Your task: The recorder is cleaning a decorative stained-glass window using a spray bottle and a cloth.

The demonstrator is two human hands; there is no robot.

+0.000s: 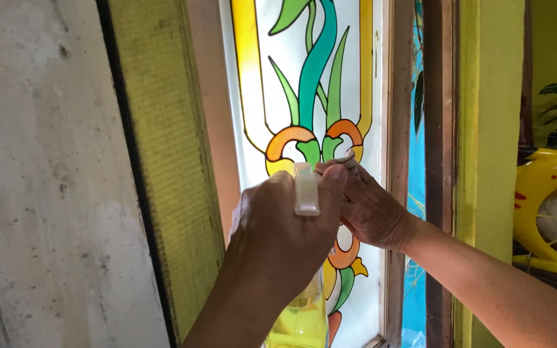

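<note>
Yellow liquid fills the spray bottle [304, 319] that the left hand [278, 229] holds up in front of the stained glass pane [311, 84], fingers wrapped tight round its neck so the white spray head [307, 190] sticks up between them. The right hand [369, 209] is just behind it, fingers closed on a small striped cloth [348, 161] pressed against the glass. A yellow fan [552, 206] sits off to the right.
</note>
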